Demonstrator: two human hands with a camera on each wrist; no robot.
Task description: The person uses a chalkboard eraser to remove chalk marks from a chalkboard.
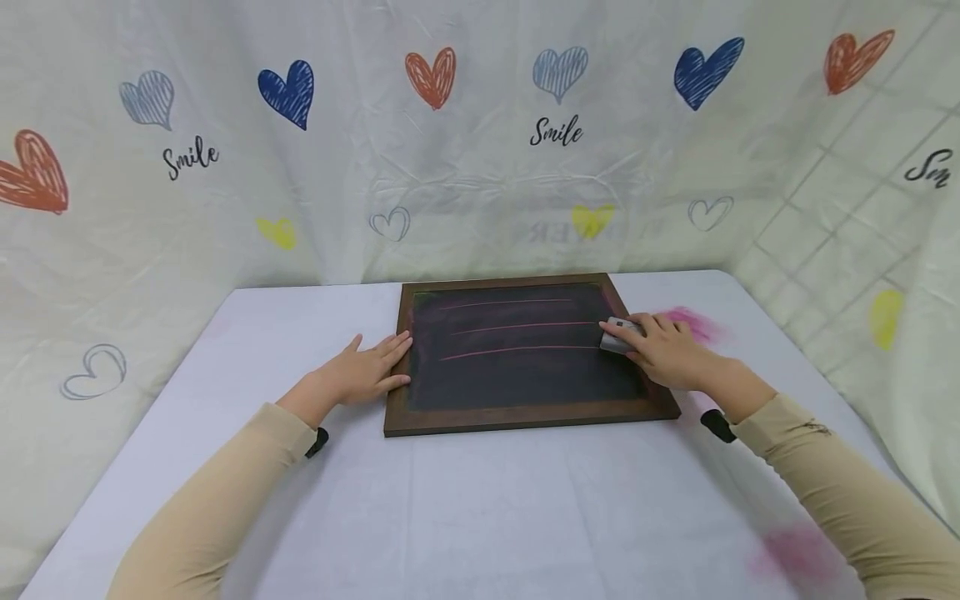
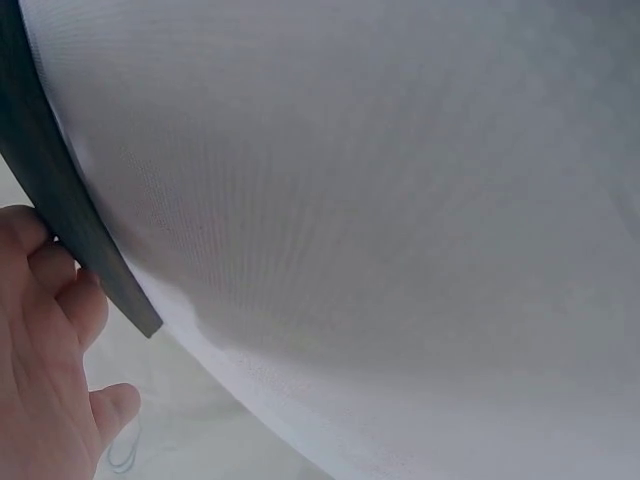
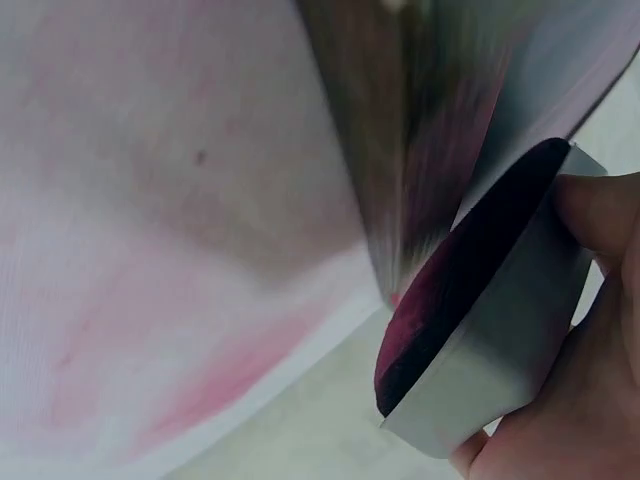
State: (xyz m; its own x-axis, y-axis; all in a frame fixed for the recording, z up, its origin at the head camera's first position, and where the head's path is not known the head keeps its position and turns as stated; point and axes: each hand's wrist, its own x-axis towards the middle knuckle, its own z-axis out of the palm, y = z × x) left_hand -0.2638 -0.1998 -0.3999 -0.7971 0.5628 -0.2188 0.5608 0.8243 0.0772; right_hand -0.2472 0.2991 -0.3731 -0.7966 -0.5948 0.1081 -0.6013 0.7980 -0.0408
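A wood-framed chalkboard [image 1: 517,383] lies on the white-covered table, with three thin red chalk lines across its dark surface. My left hand [image 1: 362,372] rests its fairly straight fingers against the left side of the frame; in the left wrist view those fingers [image 2: 85,305] touch the frame's edge. At the board's right side, my right hand [image 1: 669,353] grips a grey chalkboard eraser [image 1: 613,340] over the right ends of the lower lines. Seen from the right wrist, the eraser's dark felt pad [image 3: 470,275] carries pinkish-red chalk dust and appears tilted off the board.
Pink chalk smudges mark the tablecloth [image 1: 487,517] beyond the right hand and near the right forearm [image 1: 847,500]. Behind the table hangs a white curtain [image 1: 472,158] printed with hearts and "Smile". A dark strap piece [image 1: 717,426] shows beneath the right wrist.
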